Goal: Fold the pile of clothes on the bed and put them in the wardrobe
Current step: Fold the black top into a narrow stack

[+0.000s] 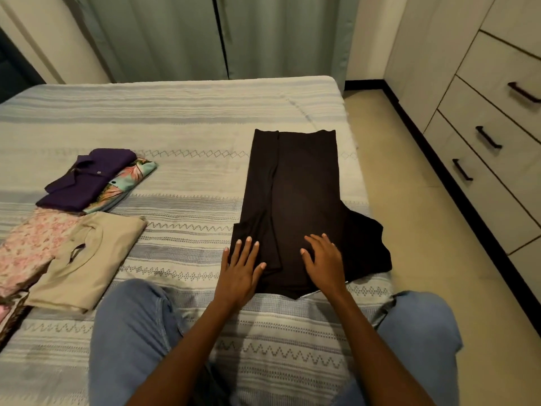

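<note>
The bed (181,112) fills the frame's left and centre, its right edge meeting bare floor (409,200) beside the drawers (497,136). The black garment (304,189) lies right of centre, one flap overhanging that edge. Folded clothes (76,212) sit at left. The left hand (240,273) and right hand (325,265) press flat, fingers straight, gripping nothing, on its near end.

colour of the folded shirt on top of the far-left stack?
Dark purple shirt, lying on a floral one; head view.

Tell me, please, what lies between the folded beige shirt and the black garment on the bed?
Only bare striped bedspread lies between the beige shirt and the black garment, as the head view shows.
</note>
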The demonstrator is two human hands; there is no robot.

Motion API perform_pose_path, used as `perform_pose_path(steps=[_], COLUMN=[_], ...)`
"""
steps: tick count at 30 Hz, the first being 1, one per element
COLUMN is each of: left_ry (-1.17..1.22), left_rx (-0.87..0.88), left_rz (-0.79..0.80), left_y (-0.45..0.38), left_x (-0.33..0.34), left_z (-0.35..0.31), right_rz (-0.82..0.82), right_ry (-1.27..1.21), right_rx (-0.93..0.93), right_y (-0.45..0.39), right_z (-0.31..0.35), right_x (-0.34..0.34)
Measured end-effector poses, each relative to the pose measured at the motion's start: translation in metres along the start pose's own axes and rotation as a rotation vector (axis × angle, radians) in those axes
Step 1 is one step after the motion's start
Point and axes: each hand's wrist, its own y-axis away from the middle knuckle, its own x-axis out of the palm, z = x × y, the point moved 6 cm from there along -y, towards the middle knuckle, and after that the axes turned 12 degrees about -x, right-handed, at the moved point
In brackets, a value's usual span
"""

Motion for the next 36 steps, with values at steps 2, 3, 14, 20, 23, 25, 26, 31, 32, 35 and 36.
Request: perform_pose_path(steps=[2, 3, 14, 20, 23, 25, 26, 31, 32, 35, 36], left_ry=[0.022, 0.032, 0.074, -0.149, -0.202, -0.222, -0.234, -0.189, -0.099, 0.291, 0.392], left_rx=[0.056, 0.093, 0.417, 0.394, 0.382, 0.384, 0.386, 0.428, 0.435, 0.311, 0.264], left_rz=[0.017, 0.027, 0.341, 0.448, 0.455, 0.411, 0.391, 0.414, 0.444, 0.524, 0.528], left_y=[-0.012, -0.019, -0.108, -0.155, -0.174, -0.182, -0.187, -0.202, -0.203, -0.209, -0.210], left_x=[-0.005, -0.007, 0.009, 0.031, 0.034, 0.029, 0.026, 0.009, 0.004, -0.015, -0.021], left_z=[-0.024, -0.042, -0.207, -0.246, -0.256, -0.263, -0.265, -0.279, -0.281, -0.270, -0.259], right_rz=[-0.130, -0.177, -0.131, 0.011, -0.131, -0.258, -0.327, -0.599, -0.628, -0.645, -0.643], right_ry=[0.006, 0.010, -0.189, -0.614, -0.888, -0.942, -0.956, -1.020, -1.012, -0.799, -0.709], right_rx=[0.132, 0.209, 0.780, 0.968, 1.034, 1.038, 1.050, 1.083, 1.068, 0.946, 0.890], right_y=[0.006, 0.012, 0.066, 0.087, 0.085, 0.087, 0.088, 0.092, 0.091, 0.083, 0.078], right_z=[-0.023, -0.036, -0.094, -0.077, -0.066, -0.063, -0.060, -0.044, -0.041, -0.025, -0.016], right_x=[-0.027, -0.040, -0.090, -0.061, -0.049, -0.044, -0.041, -0.038, -0.039, -0.048, -0.051])
